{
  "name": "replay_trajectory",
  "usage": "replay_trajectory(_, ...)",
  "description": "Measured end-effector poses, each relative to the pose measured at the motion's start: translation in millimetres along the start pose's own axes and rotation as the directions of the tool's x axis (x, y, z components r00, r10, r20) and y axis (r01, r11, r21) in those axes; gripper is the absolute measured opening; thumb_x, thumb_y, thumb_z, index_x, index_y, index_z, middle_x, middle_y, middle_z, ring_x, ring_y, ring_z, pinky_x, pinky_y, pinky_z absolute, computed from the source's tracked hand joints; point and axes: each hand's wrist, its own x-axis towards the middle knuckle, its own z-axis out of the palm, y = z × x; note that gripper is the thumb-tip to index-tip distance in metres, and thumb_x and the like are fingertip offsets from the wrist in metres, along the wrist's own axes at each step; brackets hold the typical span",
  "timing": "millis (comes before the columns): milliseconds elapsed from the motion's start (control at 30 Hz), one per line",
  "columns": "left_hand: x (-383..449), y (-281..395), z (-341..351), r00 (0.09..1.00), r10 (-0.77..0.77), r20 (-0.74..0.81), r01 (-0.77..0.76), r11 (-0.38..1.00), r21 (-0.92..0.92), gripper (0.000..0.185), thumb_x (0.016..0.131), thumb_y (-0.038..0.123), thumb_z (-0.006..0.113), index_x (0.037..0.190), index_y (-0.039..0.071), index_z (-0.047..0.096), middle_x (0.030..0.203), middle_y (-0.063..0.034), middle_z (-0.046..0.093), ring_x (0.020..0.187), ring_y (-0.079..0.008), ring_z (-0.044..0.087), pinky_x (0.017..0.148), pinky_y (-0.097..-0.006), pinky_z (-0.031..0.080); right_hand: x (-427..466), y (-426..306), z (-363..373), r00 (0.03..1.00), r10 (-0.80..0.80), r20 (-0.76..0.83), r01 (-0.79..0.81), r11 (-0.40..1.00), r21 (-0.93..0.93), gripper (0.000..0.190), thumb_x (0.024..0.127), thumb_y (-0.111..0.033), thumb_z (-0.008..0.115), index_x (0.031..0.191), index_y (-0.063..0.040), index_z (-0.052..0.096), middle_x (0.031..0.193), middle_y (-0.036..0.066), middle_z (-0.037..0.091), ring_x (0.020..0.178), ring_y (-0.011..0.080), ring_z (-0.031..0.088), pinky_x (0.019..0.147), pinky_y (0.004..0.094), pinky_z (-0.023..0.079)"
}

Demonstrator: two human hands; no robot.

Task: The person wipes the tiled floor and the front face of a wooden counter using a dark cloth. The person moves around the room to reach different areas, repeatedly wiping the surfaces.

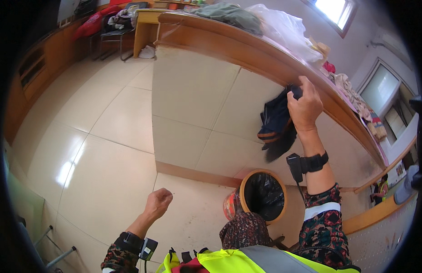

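My right hand (305, 107) is raised at the right, near the wooden edge of the tiled counter (197, 102). Dark navy cloth (277, 117), with an orange-brown stripe, hangs bunched from its fingers against the tiled front. Low at the left, my left hand (158, 203) is held over the floor with its fingers curled in; nothing shows in it. A round bin (243, 191) lined with a black plastic bag stands below the cloth, close to my covered knee.
On the counter lie a grey-green cloth (228, 15), a clear plastic bag (282, 25) and crumpled fabrics (354, 92). Chairs (117, 34) holding clothes stand at the far left. A metal-legged frame (61, 257) is at the lower left. A mirror (379, 191) at the right shows a person in a vest.
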Motion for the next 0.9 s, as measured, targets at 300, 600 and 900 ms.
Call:
replay_trajectory(300,3,35,11,0.997,0.042,0.065,-0.050,0.992,0.118,0.016,0.094,0.012,0.065,0.099,-0.003,0.065,0.088,-0.0103,0.069,0.082,-0.0174,0.064,0.075,-0.0311,0.054,34,-103,21,0.984,-0.171,-0.050,0.176,0.974,0.143,0.055,0.064,-0.013,0.084,0.114,-0.008,0.062,0.098,0.010,0.070,0.091,0.0305,0.067,0.076,0.0387,0.056)
replay_trajectory(600,-6,52,-7,0.997,0.083,0.003,-0.083,0.989,0.120,0.014,0.094,0.010,0.064,0.098,-0.003,0.065,0.087,-0.0100,0.068,0.081,-0.0165,0.063,0.074,-0.0309,0.054,72,-197,54,0.979,-0.201,-0.037,0.203,0.938,0.282,0.044,0.067,-0.017,0.081,0.104,-0.009,0.059,0.092,0.010,0.068,0.088,0.0322,0.067,0.071,0.0423,0.057)
replay_trajectory(900,2,57,-6,0.979,0.198,-0.049,-0.194,0.977,0.090,0.009,0.089,0.007,0.064,0.093,-0.001,0.065,0.084,-0.0151,0.068,0.077,-0.0258,0.066,0.071,-0.0347,0.053,82,-219,67,0.942,-0.333,-0.025,0.325,0.897,0.298,0.034,0.070,-0.012,0.074,0.101,-0.007,0.060,0.091,0.011,0.068,0.087,0.0304,0.067,0.070,0.0411,0.057)
